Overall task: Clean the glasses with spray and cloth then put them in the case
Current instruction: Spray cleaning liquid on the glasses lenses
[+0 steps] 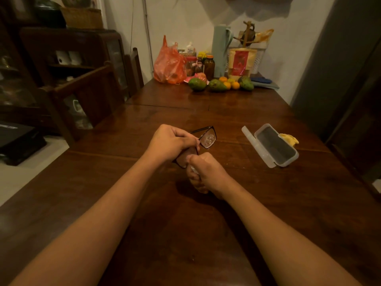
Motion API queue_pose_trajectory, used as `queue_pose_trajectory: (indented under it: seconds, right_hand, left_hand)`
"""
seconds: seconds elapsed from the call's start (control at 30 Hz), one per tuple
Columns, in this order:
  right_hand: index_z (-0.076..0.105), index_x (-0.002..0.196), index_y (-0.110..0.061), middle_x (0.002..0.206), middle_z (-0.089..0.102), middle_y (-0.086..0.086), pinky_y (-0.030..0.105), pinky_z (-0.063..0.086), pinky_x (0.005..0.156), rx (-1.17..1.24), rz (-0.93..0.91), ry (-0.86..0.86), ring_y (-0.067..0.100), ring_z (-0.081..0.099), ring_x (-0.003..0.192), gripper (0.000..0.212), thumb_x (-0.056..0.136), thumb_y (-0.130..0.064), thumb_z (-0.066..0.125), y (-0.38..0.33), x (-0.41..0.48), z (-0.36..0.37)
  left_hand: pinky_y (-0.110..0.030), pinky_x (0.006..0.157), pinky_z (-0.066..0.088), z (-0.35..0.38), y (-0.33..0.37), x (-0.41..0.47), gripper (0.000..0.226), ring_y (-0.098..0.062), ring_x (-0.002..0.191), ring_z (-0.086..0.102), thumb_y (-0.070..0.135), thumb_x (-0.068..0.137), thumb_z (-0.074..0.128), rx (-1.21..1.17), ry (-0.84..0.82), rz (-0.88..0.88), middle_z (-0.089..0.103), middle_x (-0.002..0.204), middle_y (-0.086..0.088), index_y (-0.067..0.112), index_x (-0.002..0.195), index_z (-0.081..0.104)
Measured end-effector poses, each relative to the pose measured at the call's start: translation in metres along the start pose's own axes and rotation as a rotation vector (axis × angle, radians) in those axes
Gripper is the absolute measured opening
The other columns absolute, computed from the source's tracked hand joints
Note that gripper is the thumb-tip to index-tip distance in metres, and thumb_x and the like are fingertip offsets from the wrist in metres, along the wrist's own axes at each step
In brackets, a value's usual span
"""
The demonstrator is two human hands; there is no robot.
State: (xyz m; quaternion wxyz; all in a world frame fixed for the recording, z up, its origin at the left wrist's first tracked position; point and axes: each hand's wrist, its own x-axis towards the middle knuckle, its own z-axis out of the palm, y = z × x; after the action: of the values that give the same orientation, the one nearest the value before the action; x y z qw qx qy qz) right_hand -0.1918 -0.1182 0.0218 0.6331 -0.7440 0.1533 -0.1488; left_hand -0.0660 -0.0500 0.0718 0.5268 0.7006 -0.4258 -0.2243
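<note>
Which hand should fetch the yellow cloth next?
Right. The yellow cloth lies right of the case; the left hand grips the glasses, the right hand only a small pale item.

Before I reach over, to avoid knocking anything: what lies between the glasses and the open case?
Head view: only bare table between glasses and case.

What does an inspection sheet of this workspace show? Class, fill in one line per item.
Surface: dark wooden table, glossy.
Job's things: glasses held above the table; open case to the right; yellow cloth at the case's far side.
Clutter: orange bag, green fruit, oranges, brown bottle and pale jug at the far end.
Grips: left hand holds the glasses; right hand is curled round a small pale thing, probably the spray bottle, mostly hidden.
Cables: one thin cord down the far wall.
Surroundings: dark cabinet and chair on the left.
</note>
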Motion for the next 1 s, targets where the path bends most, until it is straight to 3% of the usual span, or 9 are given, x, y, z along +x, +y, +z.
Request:
queue_pose_trajectory:
  seconds: [0.1,0.23,0.3,0.4,0.47,0.57,0.7,0.87,1.0]
  right_hand:
    - [0.042,0.047,-0.018,0.041,0.032,0.000,0.023,0.021,0.043,0.031,0.017,0.002,0.015,0.023,0.035,0.050,0.088,-0.047,0.044,0.000,0.000,0.000]
    - [0.049,0.058,-0.015,0.049,0.039,0.000,0.024,0.032,0.044,0.070,-0.059,-0.029,0.017,0.033,0.042,0.055,0.087,-0.062,0.051,0.003,-0.007,-0.013]
    - [0.054,0.065,-0.015,0.056,0.049,0.001,0.028,0.042,0.054,0.027,-0.113,0.015,0.018,0.045,0.050,0.048,0.085,-0.059,0.057,0.005,-0.010,-0.023]
    - [0.059,0.087,-0.016,0.072,0.067,0.001,0.043,0.050,0.080,-0.080,-0.160,0.123,0.023,0.065,0.076,0.030,0.093,-0.045,0.060,0.009,-0.011,-0.043]
    - [0.056,0.099,-0.021,0.088,0.073,0.001,0.046,0.049,0.088,-0.142,-0.130,0.157,0.020,0.068,0.093,0.026,0.098,-0.046,0.048,0.009,-0.013,-0.052]
    - [0.055,0.104,-0.026,0.111,0.071,-0.006,0.039,0.050,0.088,-0.195,-0.093,0.162,0.013,0.065,0.105,0.028,0.095,-0.049,0.042,0.006,-0.016,-0.061]
    - [0.057,0.109,-0.042,0.137,0.047,-0.001,0.033,0.050,0.096,-0.233,-0.043,0.196,0.007,0.061,0.113,0.022,0.096,-0.051,0.042,0.007,-0.017,-0.070]
    - [0.053,0.123,-0.057,0.132,0.053,-0.004,0.043,0.047,0.100,-0.258,-0.022,0.208,0.015,0.057,0.119,0.035,0.098,-0.033,0.056,0.010,-0.020,-0.081]
    - [0.060,0.112,-0.055,0.123,0.060,-0.009,0.038,0.047,0.098,-0.264,0.016,0.236,0.008,0.056,0.113,0.033,0.091,-0.031,0.067,0.007,-0.019,-0.085]
  left_hand:
    - [-0.048,0.081,0.057,-0.001,-0.001,0.001,0.006,-0.030,0.082,0.071,0.010,0.079,0.075,-0.016,-0.008,0.014,0.077,0.076,-0.008,0.007,0.075,0.079]
    - [-0.029,0.068,0.053,-0.008,-0.008,0.004,0.007,-0.008,0.069,0.068,0.012,0.080,0.076,0.056,0.023,0.052,0.076,0.070,0.006,0.014,0.076,0.080]
    - [-0.019,0.063,0.052,-0.013,-0.016,0.007,0.008,-0.003,0.068,0.068,0.015,0.079,0.078,0.150,0.060,0.074,0.075,0.069,0.010,0.021,0.074,0.080]
    - [-0.008,0.051,0.043,-0.018,-0.029,0.011,0.013,0.004,0.064,0.065,0.017,0.080,0.078,0.360,0.064,0.097,0.071,0.066,0.017,0.030,0.075,0.078]
    - [-0.009,0.048,0.040,-0.018,-0.034,0.011,0.012,0.004,0.061,0.063,0.020,0.083,0.075,0.495,0.032,0.094,0.067,0.064,0.021,0.031,0.079,0.078]
    - [-0.014,0.048,0.036,-0.014,-0.040,0.011,0.009,0.004,0.052,0.056,0.023,0.085,0.072,0.599,0.001,0.121,0.059,0.058,0.025,0.030,0.086,0.078]
    - [-0.020,0.059,0.041,-0.010,-0.047,0.011,0.011,0.002,0.067,0.059,0.027,0.085,0.071,0.635,-0.007,0.175,0.068,0.074,0.019,0.030,0.094,0.077]
    - [-0.024,0.066,0.049,-0.012,-0.054,0.012,0.016,-0.005,0.076,0.064,0.032,0.086,0.068,0.655,-0.018,0.224,0.073,0.090,0.012,0.032,0.101,0.075]
    - [-0.020,0.066,0.047,-0.010,-0.058,0.011,0.020,0.001,0.074,0.061,0.033,0.086,0.067,0.662,-0.014,0.266,0.073,0.093,0.011,0.033,0.105,0.073]
